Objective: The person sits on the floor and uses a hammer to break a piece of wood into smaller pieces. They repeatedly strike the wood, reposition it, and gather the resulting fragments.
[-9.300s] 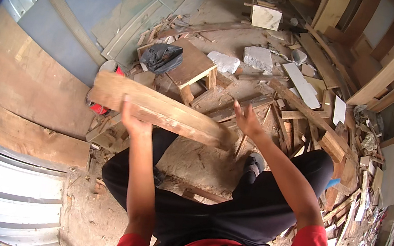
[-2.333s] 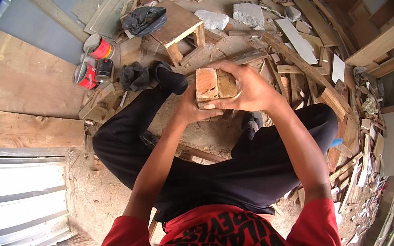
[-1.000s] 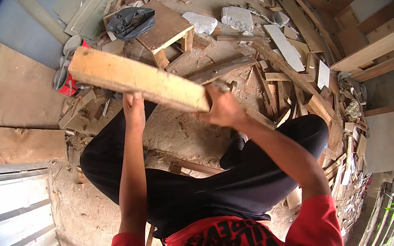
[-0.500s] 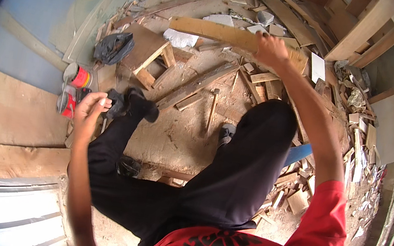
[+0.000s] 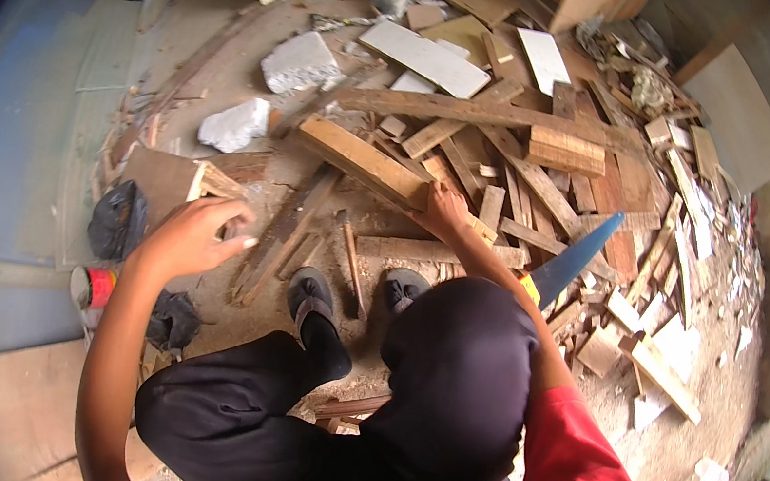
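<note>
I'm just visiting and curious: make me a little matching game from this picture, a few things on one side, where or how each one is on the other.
Things:
1. right hand
2. left hand
3. handsaw
4. red can

Places or states:
A. lying right of the person's knee, blue blade
B. gripping the end of a wooden plank
C. on the floor at the far left, below a black bag
D. raised, fingers spread, holding nothing

Pairs: 1-B, 2-D, 3-A, 4-C
</note>
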Available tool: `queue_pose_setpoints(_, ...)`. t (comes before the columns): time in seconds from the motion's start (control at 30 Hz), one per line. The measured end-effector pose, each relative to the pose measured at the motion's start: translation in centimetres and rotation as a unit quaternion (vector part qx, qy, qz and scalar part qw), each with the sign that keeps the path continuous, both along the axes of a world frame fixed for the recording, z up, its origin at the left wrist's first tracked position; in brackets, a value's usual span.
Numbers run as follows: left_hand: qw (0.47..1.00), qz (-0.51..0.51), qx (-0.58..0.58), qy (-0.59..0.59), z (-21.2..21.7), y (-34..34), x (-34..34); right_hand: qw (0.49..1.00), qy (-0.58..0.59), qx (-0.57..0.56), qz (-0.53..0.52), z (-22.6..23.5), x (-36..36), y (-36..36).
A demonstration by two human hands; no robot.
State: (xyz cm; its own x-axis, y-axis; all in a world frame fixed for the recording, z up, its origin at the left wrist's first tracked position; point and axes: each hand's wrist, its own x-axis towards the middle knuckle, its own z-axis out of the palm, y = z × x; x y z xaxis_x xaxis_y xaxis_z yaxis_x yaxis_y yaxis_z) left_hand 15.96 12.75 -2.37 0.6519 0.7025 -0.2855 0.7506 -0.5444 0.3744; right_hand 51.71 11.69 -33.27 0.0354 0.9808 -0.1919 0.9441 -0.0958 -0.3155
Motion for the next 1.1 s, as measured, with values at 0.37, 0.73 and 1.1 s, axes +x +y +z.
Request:
queue_pose_setpoints(0.37,0.977,-0.056,-0.097,-0.180,-12.3,7.5,8.8,0.986,-0.098,0.130,0.019,3.8,8.9,7.6)
queue_pose_setpoints(0.73,0.962,0.130,-0.144,-0.193,-15.6,10.0,0.9,0.939,-0.261,0.220,0.037,-2.2,15.8,17.1)
queue_pose_setpoints(1.1,0.933,0.003,0.329,-0.148,-11.5,12.3,5.4,0.972,-0.073,0.065,0.212,12.1,10.1,17.6)
